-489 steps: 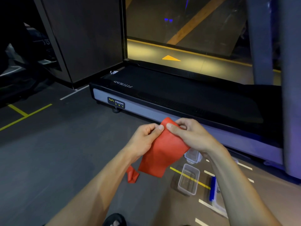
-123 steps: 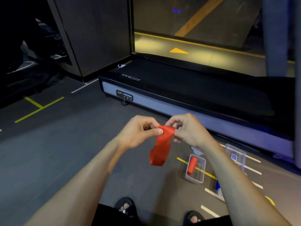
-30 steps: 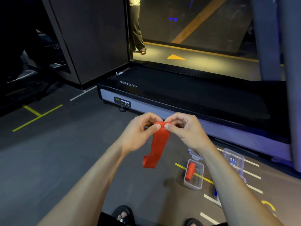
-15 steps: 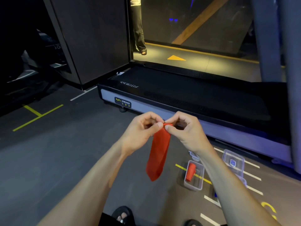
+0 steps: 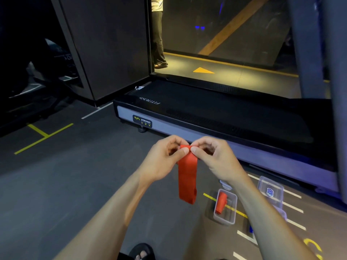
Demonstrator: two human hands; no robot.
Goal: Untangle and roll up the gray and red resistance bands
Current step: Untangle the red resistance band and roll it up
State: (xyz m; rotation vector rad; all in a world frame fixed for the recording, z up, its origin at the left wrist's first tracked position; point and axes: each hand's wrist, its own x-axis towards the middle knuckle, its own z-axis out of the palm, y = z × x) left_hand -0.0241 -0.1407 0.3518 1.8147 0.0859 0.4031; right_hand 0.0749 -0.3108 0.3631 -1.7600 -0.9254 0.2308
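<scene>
A red resistance band [image 5: 187, 177] hangs flat and straight from both my hands in front of me. My left hand [image 5: 165, 158] and my right hand [image 5: 214, 158] pinch its top edge between thumb and fingers, where a small fold or roll shows. On the floor below, a rolled red band [image 5: 221, 202] lies inside a clear plastic box [image 5: 231, 212]. No gray band is visible.
A black treadmill [image 5: 216, 113] runs across the floor just ahead. Another clear lidded box [image 5: 270, 190] sits to the right, with a blue object [image 5: 251, 229] near my right forearm. A person's legs [image 5: 157, 34] stand in the far walkway. My sandalled foot [image 5: 142, 252] is below.
The hanging red band has settled from a curled, swinging tail to a straight flat strip. Both hands stay pinched at its top.
</scene>
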